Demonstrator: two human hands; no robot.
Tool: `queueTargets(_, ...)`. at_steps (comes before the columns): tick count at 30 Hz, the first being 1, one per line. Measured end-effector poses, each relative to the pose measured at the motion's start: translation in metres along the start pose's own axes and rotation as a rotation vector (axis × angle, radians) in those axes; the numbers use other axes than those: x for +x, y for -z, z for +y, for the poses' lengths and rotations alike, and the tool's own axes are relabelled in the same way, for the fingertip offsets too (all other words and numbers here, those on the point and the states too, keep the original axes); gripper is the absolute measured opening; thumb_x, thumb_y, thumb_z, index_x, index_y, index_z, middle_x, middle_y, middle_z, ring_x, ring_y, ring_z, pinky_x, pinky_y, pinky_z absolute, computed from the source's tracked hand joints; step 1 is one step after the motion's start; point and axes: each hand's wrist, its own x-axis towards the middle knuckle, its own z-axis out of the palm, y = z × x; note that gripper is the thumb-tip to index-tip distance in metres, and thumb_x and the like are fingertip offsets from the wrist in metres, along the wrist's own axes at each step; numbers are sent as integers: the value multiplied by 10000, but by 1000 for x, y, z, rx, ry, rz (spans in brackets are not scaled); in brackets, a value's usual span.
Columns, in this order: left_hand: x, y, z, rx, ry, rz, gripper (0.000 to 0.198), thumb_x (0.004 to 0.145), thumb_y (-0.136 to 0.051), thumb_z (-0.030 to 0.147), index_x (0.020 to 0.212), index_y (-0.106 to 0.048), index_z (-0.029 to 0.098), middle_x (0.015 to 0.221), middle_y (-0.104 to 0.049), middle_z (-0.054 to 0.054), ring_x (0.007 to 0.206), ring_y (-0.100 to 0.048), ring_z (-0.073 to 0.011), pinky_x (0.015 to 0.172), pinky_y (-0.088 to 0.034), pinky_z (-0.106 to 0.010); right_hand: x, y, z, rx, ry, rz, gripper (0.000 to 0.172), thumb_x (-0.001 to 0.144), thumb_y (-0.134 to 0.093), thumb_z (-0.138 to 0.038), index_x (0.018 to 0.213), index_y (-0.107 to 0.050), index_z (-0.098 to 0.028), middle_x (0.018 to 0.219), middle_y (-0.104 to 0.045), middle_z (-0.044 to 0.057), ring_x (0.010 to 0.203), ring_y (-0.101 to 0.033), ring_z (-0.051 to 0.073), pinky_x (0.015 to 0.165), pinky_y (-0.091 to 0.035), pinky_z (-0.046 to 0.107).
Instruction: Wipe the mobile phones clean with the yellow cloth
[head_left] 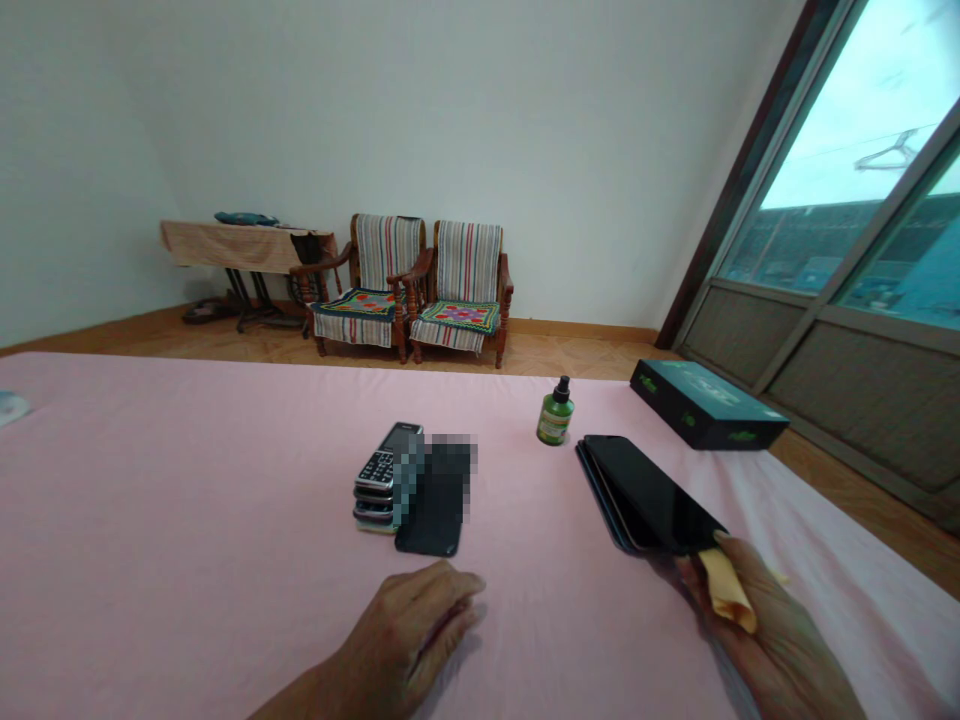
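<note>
My right hand [776,625] grips the near end of a black smartphone [652,490], with a folded yellow cloth [726,590] also in its grasp. Beneath that phone shows the edge of another dark flat device [602,505]. My left hand [420,620] rests on the pink cloth with nothing in it, its fingers bent loosely and the thumb a little apart. Just beyond it lies a black smartphone [431,525], partly blurred out. A stack of keypad phones [379,480] stands against that phone's left side.
A green spray bottle [555,415] with a black top stands upright behind the phones. At the back right is a black and green box [705,400]. The pink-covered surface [187,520] ends before two wooden chairs [457,280] and a cloth-draped table [232,245].
</note>
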Motion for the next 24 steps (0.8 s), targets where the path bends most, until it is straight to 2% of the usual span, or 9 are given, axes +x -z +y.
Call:
queueTargets(3, 0, 0, 0, -21, 39, -49, 192, 978, -457, 152, 1139, -544, 209, 914, -698, -51, 828, -683, -181, 748, -538, -269, 11, -8, 4, 90, -120, 82, 186, 652, -730, -337, 789, -642, -246, 803, -696, 38, 702, -682, 237, 542, -595, 296)
queueTargets(6, 1, 0, 1, -40, 53, -69, 195, 976, -450, 142, 1134, -534, 218, 917, -691, -51, 832, -676, -189, 747, -527, -278, 16, -12, 4, 160, -233, 114, 230, 723, -665, -463, 750, -610, -241, 726, -689, 67, 623, -680, 250, 464, -588, 322)
queueTargets(8, 2, 1, 2, -48, 61, -89, 196, 974, -452, 133, 1130, -530, 222, 917, -685, -49, 831, -670, -189, 748, -519, -277, 12, -9, 4, 186, -267, 78, 242, 685, -713, -441, 791, -638, -237, 754, -708, 79, 661, -693, 271, 485, -602, 333)
queueTargets(11, 1, 2, 2, -55, 77, -119, 188, 972, -449, 125, 1109, -532, 224, 898, -676, -44, 817, -661, -187, 738, -511, -274, 1, -1, 6, 169, -198, -52, 370, 548, -809, -284, 895, -686, -257, 937, -738, 71, 878, -701, 312, 634, -632, 325)
queueTargets(14, 1, 3, 3, -55, 91, -131, 179, 970, -445, 127, 1089, -540, 222, 878, -670, -42, 801, -655, -188, 730, -504, -276, -3, 5, 14, 123, -134, -85, 424, 461, -835, -254, 862, -701, -283, 919, -748, 57, 905, -700, 343, 586, -627, 320)
queueTargets(18, 2, 4, 3, -63, 104, -142, 169, 964, -455, 131, 1069, -554, 220, 855, -667, -41, 778, -650, -189, 710, -502, -271, 0, 7, 26, 103, -167, -64, 346, 549, -791, -381, 866, -713, -270, 867, -752, 86, 828, -712, 361, 483, -597, 359)
queueTargets(21, 1, 4, 2, -97, 109, -142, 172, 953, -467, 127, 1052, -573, 220, 845, -668, -41, 768, -648, -189, 699, -507, -270, -1, 11, 30, 92, -139, -82, 343, 558, -794, -340, 885, -718, -267, 905, -752, 85, 858, -705, 354, 558, -607, 365)
queueTargets(24, 1, -2, 6, -189, 189, -62, 180, 939, -471, 127, 1046, -590, 210, 876, -673, -54, 788, -657, -189, 720, -526, -277, -3, 9, 30, 135, -149, -78, 314, 580, -785, -311, 882, -714, -264, 872, -751, 71, 781, -707, 320, 560, -602, 357)
